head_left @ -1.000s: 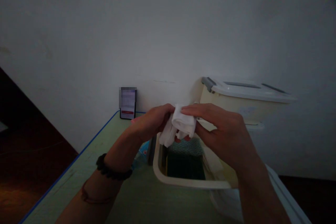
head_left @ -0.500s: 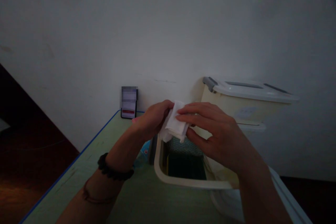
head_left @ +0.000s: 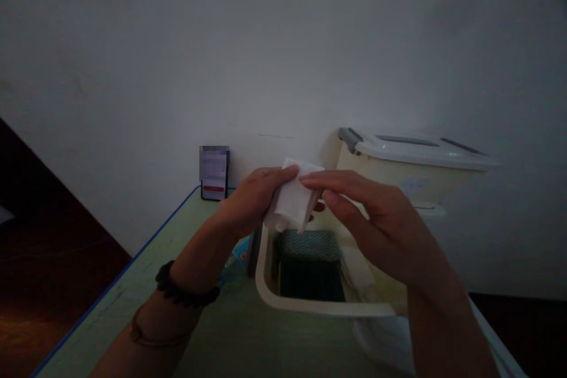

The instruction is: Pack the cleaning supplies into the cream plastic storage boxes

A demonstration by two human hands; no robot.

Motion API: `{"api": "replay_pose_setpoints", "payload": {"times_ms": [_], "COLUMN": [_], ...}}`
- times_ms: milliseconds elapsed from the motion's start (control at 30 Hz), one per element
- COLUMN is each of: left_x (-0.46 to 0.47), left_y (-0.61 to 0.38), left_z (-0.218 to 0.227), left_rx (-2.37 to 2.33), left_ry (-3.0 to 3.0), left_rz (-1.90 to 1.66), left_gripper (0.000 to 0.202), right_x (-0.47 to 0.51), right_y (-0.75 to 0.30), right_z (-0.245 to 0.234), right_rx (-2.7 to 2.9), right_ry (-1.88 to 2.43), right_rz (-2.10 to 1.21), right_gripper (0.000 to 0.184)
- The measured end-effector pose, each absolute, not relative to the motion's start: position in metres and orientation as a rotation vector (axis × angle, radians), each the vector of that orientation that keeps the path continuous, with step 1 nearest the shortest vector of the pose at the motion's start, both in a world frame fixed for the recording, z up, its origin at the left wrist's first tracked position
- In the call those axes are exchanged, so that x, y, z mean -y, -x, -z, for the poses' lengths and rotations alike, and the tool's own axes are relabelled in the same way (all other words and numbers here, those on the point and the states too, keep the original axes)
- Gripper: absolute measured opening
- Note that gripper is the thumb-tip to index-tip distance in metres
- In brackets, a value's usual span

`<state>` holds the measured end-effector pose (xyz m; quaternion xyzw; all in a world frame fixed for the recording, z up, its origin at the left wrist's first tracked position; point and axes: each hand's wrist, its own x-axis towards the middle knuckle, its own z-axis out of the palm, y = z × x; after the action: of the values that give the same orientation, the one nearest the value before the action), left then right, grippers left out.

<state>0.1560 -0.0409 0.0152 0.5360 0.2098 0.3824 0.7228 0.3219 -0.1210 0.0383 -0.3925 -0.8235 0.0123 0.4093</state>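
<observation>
Since a second ago the cloth (head_left: 293, 194) has been smoothed flatter, pinched between the left hand (head_left: 248, 201) and right hand (head_left: 372, 218) at their fingertips, directly above the bin (head_left: 319, 307).

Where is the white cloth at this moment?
In the head view, the cloth is at centre, held between the left hand and right hand, above the open bin.

Two hands (left hand (head_left: 248, 201), right hand (head_left: 376, 224)), one white cloth (head_left: 293, 201), two bins, one phone (head_left: 214, 172)
</observation>
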Motion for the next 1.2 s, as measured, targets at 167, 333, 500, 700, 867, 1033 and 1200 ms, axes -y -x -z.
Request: {"api": "replay_pose_setpoints", "payload": {"times_ms": [167, 333, 500, 700, 867, 1033, 1200], "left_x": [0.048, 0.052, 0.052, 0.048, 0.045, 0.041, 0.036], "left_y": [-0.153, -0.151, -0.146, -0.150, -0.157, -0.160, -0.157], "left_z": [-0.016, -0.020, -0.022, -0.018, -0.014, -0.008, -0.001], "left_rx": [-0.411, -0.456, -0.530, -0.473, -0.469, -0.500, -0.545], "left_ry": [-1.318, -1.430, -1.624, -1.800, -1.736, -1.689, -1.587], "left_rz": [-0.713, -0.642, -0.573, -0.554, -0.519, -0.478, -0.412], "left_gripper": [0.028, 0.037, 0.033, 0.016, 0.008, 0.012, 0.019], "right_x": [0.117, 0.115, 0.117, 0.122, 0.120, 0.116, 0.115], "right_y": [-0.323, -0.323, -0.323, -0.327, -0.338, -0.340, -0.339], "right_z": [-0.039, -0.036, -0.036, -0.041, -0.041, -0.036, -0.036], "right_rx": [1.781, 1.841, 1.900, 1.871, 1.818, 1.729, 1.725], "right_ry": [1.207, 1.276, 1.269, 1.353, 1.348, 1.341, 1.402], "right_rz": [-0.001, -0.153, -0.313, -0.335, -0.459, -0.693, -0.653], "right_gripper": [0.022, 0.016, 0.014, 0.007, 0.006, 0.012, 0.018]}}
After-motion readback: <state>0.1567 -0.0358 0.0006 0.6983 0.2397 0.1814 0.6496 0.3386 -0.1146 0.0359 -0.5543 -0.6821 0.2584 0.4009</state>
